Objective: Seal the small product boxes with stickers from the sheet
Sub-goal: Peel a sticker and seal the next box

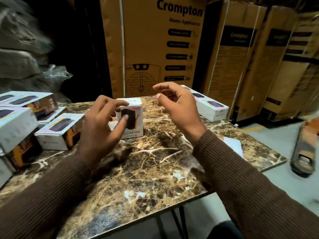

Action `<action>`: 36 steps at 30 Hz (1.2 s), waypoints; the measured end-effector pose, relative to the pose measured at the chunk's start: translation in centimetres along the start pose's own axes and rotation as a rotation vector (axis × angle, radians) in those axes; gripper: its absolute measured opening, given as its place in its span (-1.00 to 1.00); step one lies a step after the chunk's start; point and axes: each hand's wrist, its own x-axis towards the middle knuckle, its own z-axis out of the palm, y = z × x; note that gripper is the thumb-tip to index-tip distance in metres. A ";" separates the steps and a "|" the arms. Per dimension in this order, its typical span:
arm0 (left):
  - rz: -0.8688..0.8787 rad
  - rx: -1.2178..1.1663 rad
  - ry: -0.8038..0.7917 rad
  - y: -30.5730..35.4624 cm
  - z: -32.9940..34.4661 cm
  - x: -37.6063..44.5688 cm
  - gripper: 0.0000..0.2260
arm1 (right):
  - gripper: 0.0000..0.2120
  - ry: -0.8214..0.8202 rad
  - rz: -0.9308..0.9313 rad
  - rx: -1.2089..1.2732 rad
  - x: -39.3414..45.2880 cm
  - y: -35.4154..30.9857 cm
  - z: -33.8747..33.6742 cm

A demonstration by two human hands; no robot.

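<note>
"Crompton" on carton [155, 49], "HALLEY" on box [133, 118]

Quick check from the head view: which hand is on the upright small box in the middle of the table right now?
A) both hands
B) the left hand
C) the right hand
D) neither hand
B: the left hand has its thumb and fingers on the upright box, while the right hand hangs in the air beside it, holding nothing.
</note>
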 end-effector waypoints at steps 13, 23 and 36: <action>0.235 -0.249 -0.664 9.6 9.0 -1.0 -0.53 | -0.77 -0.502 0.066 -0.639 -2.1 5.5 -17.9; 0.234 -0.211 -0.748 10.8 11.0 -0.7 -0.55 | -0.87 -0.735 -0.018 -0.679 -3.9 6.9 -17.4; 0.231 -0.204 -0.768 10.9 10.8 -0.7 -0.55 | -0.82 -0.696 0.004 -0.751 -3.8 6.8 -17.9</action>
